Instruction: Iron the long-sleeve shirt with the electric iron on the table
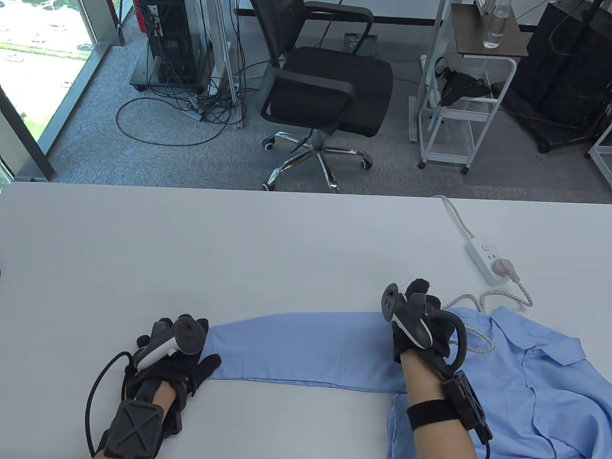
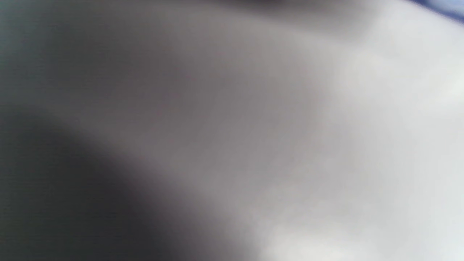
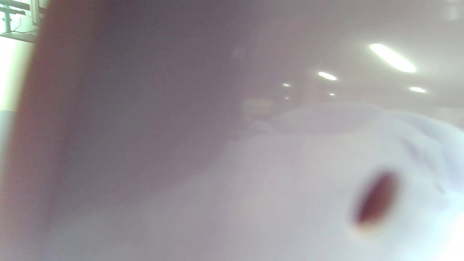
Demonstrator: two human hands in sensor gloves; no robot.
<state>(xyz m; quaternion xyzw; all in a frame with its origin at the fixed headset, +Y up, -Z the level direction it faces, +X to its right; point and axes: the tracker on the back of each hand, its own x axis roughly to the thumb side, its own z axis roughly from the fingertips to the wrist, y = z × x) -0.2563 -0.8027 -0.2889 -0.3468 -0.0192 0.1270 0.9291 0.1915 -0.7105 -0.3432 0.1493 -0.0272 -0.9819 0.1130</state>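
Observation:
A light blue long-sleeve shirt (image 1: 535,392) lies on the white table (image 1: 239,248) at the front right. One sleeve (image 1: 306,344) is stretched out flat to the left. My left hand (image 1: 186,349) rests on the table at the cuff end, thumb touching the cuff. My right hand (image 1: 420,315) sits over the shoulder end of the sleeve. A braided cord (image 1: 507,296) runs to under this hand. The iron itself is hidden and I cannot see the grip. The right wrist view shows only blurred blue cloth (image 3: 290,181). The left wrist view is a grey blur.
A white power strip (image 1: 487,258) with one plug in it lies at the right of the table, its cable running off the far edge. Beyond the table stand a black office chair (image 1: 325,91) and a white cart (image 1: 459,110).

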